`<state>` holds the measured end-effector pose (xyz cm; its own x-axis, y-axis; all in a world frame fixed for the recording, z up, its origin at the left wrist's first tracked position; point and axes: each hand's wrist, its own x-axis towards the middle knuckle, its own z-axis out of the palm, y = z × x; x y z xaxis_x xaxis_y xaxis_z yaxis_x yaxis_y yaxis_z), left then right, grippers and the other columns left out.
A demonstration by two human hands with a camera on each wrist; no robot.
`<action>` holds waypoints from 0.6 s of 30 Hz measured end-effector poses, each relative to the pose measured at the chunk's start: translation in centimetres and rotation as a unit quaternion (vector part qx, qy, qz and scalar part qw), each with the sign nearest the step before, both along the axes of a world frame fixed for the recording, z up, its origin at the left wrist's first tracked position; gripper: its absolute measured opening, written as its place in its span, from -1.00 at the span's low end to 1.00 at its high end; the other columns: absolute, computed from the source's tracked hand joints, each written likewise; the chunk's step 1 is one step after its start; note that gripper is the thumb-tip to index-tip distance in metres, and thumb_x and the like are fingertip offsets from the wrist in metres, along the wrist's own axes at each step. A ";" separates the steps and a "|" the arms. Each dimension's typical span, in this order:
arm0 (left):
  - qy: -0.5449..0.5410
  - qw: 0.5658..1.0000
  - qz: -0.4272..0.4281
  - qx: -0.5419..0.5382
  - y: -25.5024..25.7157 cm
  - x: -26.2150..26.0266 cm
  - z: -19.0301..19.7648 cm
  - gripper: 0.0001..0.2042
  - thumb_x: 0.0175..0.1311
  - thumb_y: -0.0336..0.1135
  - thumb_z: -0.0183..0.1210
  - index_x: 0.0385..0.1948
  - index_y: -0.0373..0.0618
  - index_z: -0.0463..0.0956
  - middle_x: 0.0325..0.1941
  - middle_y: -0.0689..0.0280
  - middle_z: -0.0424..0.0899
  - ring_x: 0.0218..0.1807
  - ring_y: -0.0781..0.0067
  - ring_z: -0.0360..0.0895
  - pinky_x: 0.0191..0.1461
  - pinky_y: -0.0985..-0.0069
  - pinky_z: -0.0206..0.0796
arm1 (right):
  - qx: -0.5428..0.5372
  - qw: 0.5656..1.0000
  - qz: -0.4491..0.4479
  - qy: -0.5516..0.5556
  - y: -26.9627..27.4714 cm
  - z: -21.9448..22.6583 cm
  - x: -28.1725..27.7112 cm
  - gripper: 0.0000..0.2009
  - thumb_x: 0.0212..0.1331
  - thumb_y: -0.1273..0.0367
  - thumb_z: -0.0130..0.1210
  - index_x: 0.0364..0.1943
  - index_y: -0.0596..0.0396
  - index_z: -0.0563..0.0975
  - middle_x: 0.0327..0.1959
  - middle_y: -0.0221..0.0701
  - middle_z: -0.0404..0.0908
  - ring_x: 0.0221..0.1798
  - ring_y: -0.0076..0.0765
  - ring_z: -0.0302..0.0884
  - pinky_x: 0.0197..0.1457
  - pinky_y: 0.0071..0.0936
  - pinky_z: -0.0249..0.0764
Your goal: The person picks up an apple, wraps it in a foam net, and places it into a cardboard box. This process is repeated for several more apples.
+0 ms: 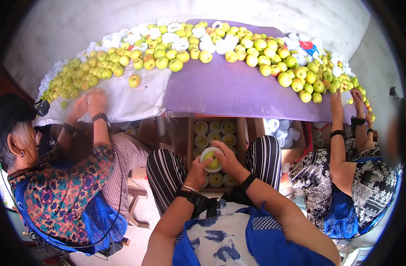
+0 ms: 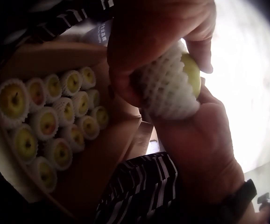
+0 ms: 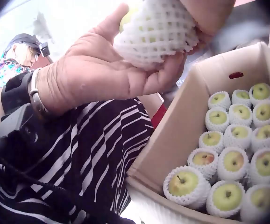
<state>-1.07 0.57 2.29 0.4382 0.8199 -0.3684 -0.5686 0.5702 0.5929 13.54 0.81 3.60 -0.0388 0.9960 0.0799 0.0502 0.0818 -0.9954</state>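
A yellow-green apple [image 1: 211, 160] in a white foam net [image 2: 167, 86] is held between both hands above a cardboard box [image 3: 172, 126]. The left hand [image 1: 197, 174] cradles it from below and the side, with fingers curled round the net [image 3: 156, 35]. From the other side the right hand [image 1: 230, 162] grips the netted apple, its thumb and fingers over the net. Part of the apple's bare skin shows at the net's open end in the left wrist view. Rows of netted apples [image 3: 226, 196] stand in the box.
Many loose apples [image 1: 161, 62] and white foam nets [image 1: 227, 44] lie heaped on the table with a purple mat [image 1: 203, 88]. A person in a patterned top [image 1: 65, 195] sits at the left, others at the right [image 1: 371, 186]. Another box [image 1: 296, 153] stands right of the knees.
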 end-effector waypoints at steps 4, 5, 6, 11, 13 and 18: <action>-0.015 1.000 0.022 0.002 -0.2 0.5 -0.1 -0.57 -0.01 -0.38 0.22 -0.09 -0.27 0.29 -0.15 0.25 0.47 -0.15 0.40 0.47 -0.04 0.46 0.33 | -0.129 0.980 0.028 0.146 0.0 0.6 0.0 -0.73 0.20 0.37 -0.23 -0.10 0.21 0.38 -0.20 -0.35 0.45 -0.10 -0.49 0.36 -0.01 -0.55 0.31; -0.015 1.000 0.023 0.002 -0.2 0.5 0.0 -0.57 -0.01 -0.38 0.22 -0.09 -0.27 0.29 -0.15 0.25 0.47 -0.15 0.40 0.47 -0.04 0.46 0.33 | -0.130 0.980 0.029 0.146 0.1 0.4 0.2 -0.73 0.20 0.37 -0.23 -0.10 0.21 0.38 -0.20 -0.35 0.45 -0.10 -0.49 0.36 -0.01 -0.55 0.31; -0.026 0.999 0.023 0.010 -0.2 0.7 0.3 -0.57 -0.01 -0.37 0.22 -0.09 -0.27 0.29 -0.15 0.25 0.47 -0.14 0.39 0.47 -0.03 0.46 0.33 | -0.107 0.986 0.032 0.124 0.3 0.2 0.5 -0.72 0.21 0.34 -0.24 -0.09 0.22 0.37 -0.17 -0.35 0.44 -0.10 -0.48 0.36 -0.02 -0.54 0.31; -0.065 0.997 0.035 0.012 0.0 0.7 0.1 -0.58 0.02 -0.34 0.20 -0.07 -0.24 0.31 -0.10 0.28 0.47 -0.06 0.39 0.44 0.08 0.44 0.24 | -0.012 0.998 0.055 0.042 -0.2 0.6 0.6 -0.66 0.23 0.27 -0.26 -0.06 0.23 0.34 -0.11 -0.36 0.40 -0.07 -0.49 0.33 0.01 -0.54 0.29; -0.010 0.998 0.068 0.016 0.2 0.4 -0.5 -0.57 0.04 -0.25 0.19 -0.07 -0.23 0.31 -0.11 0.28 0.48 -0.06 0.39 0.44 0.07 0.44 0.24 | -0.096 0.985 0.074 0.125 -0.4 1.2 0.4 -0.64 0.23 0.27 -0.24 -0.01 0.23 0.30 -0.09 -0.34 0.38 -0.03 -0.47 0.30 0.06 -0.55 0.24; 0.008 0.996 0.083 0.023 0.3 -0.1 -1.0 -0.56 0.05 -0.19 0.18 -0.08 -0.22 0.31 -0.13 0.27 0.48 -0.07 0.39 0.44 0.05 0.44 0.26 | -0.090 0.991 0.073 0.067 0.1 -0.2 1.3 -0.61 0.17 0.27 -0.14 0.03 0.21 0.28 -0.03 -0.32 0.35 0.04 -0.42 0.26 0.12 -0.52 0.17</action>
<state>-1.14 0.91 1.30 0.2898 0.8966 -0.3348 -0.6422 0.4416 0.6265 14.84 0.94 3.41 -0.1854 0.9790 -0.0851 -0.0822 -0.1018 -0.9914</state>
